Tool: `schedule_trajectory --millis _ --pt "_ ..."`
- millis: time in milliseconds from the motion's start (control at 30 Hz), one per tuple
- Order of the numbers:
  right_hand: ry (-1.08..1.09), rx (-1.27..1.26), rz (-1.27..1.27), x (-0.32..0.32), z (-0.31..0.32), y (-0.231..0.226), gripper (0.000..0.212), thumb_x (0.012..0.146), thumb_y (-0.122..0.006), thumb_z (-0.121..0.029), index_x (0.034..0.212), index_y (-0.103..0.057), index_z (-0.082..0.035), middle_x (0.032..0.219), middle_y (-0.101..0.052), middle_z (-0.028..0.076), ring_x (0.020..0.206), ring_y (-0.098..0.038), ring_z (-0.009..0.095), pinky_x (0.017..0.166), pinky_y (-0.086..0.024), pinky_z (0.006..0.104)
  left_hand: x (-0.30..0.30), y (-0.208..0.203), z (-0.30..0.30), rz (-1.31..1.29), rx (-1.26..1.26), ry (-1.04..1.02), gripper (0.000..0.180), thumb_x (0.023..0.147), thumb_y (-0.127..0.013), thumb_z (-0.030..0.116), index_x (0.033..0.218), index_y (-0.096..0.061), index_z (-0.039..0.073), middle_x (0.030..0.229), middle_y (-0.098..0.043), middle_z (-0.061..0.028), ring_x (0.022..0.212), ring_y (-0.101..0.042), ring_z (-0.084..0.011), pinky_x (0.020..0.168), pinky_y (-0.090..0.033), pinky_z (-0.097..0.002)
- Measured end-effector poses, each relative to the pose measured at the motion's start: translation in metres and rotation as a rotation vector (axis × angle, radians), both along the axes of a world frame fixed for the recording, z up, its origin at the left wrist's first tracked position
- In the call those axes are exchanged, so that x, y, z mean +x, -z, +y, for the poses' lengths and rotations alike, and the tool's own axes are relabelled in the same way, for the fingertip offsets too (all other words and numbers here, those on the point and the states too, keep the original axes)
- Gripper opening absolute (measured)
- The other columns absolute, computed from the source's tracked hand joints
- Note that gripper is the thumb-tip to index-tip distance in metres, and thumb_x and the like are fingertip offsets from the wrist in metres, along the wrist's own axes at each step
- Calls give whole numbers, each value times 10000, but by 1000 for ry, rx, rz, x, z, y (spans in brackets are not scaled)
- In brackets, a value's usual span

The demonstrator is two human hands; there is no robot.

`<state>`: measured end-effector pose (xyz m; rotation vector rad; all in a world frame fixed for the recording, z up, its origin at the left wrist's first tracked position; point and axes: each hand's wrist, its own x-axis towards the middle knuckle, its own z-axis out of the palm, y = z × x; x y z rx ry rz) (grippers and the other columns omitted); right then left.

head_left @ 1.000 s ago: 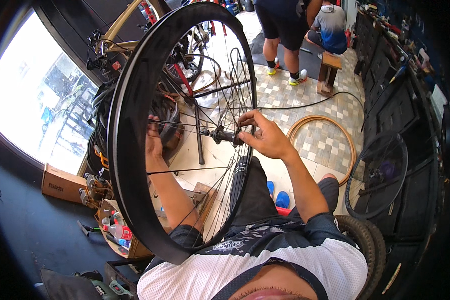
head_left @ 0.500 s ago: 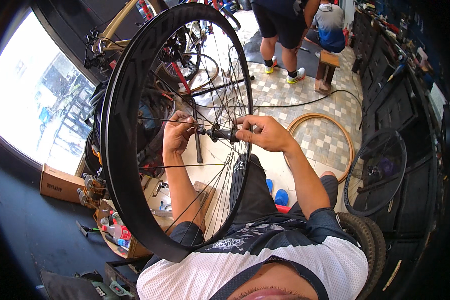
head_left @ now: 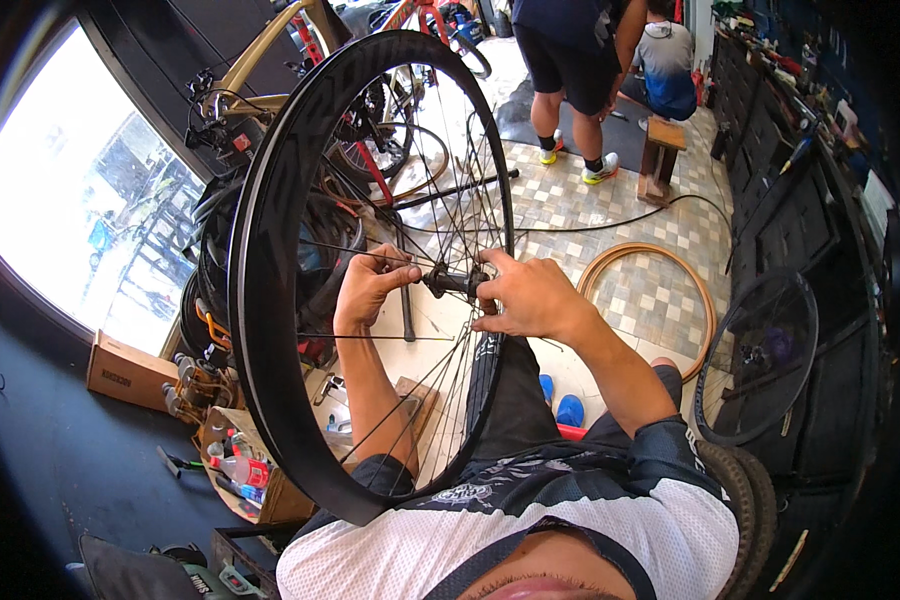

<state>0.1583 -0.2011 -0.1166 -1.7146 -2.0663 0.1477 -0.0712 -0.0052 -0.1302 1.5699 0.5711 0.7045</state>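
A deep-rimmed black bicycle wheel leans upright against my body, partly laced with thin black spokes. Its black hub hangs among the spokes at the middle. My left hand reaches through the wheel, thumb and forefinger pinched on a spoke just left of the hub. On the other side, my right hand has its fingers curled about the hub's right end. The right fingertips are partly hidden behind spokes and knuckles.
Bicycles and parts crowd the far left. Two people are beyond, near a small wooden stool. A tan hoop and a black wheel lie to the right, beside dark cabinets. A bottle sits at lower left.
The wheel and both hands sit slightly lower and further right in view. My left thumb has come toward the hub, and my right fingers have spread lower around its end.
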Motion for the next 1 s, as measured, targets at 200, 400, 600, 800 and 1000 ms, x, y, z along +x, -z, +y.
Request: schedule_trajectory --millis 200,400,600,800,1000 --pt "-53 133 -73 4 3 10 332 847 -828 -448 923 -766 -130 1367 -635 188 833 -760 383 747 -620 494 -2 -8 -2 154 69 -40 232 832 -930 145 877 -753 2 806 -713 -5 752 -599 -94 730 -464 -279" --pt "-85 156 -46 14 5 19 296 881 -795 -425 937 -765 -135 1397 -627 187 830 -759 389 755 -625 494 -3 -57 -25 433 501 -330 187 893 -869 169 915 -760 18 827 -729 -14 746 -609 -102 709 -468 -267" --pt "-77 117 16 12 1 16 258 864 -809 -417 849 -755 -165 1420 -621 155 799 -745 363 721 -600 475 24 -126 -33 -555 320 -239 383 1040 -723 274 1297 -696 -9 1160 -741 -134 995 -712 -198 855 -566 -332" --pt "-82 96 16 11 -5 13 259 891 -774 -442 892 -763 -184 1444 -603 163 834 -752 379 763 -608 486 55 -157 -44 -536 174 -44 454 1057 -701 309 1343 -665 -41 1275 -702 -178 1105 -693 -243 894 -575 -379" --pt "-13 147 -25 2 -19 10 248 930 -747 -430 915 -758 -182 1453 -586 239 790 -760 413 712 -624 504 65 -152 -38 -651 41 79 289 1051 -700 221 1225 -721 -8 1200 -713 -148 1069 -692 -237 889 -579 -379"
